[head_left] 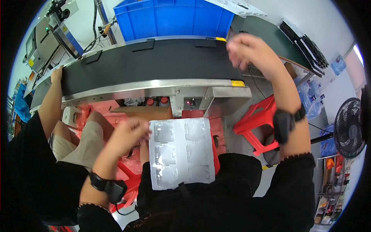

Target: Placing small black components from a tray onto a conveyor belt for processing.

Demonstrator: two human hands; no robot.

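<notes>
A white plastic tray (181,149) with several moulded recesses rests across my lap. My left hand (129,135) is beside the tray's upper left edge, fingers bent toward it and smeared by motion; whether they touch it I cannot tell. Over the right end of a black conveyor belt (154,63), my right hand (247,48) is raised with its fingers curled downward and blurred. Nothing shows plainly in either hand. Flat black pieces lie on the belt: one (205,42) near my right hand, one (143,45) mid-belt, and one (93,57) farther left.
A co-worker's hand (57,74) touches the belt's left end. Behind the belt stands a blue crate (174,19). A red stool (257,123) and a black fan (349,127) are to the right. Below the belt is a cardboard box (147,112) with red-capped bottles.
</notes>
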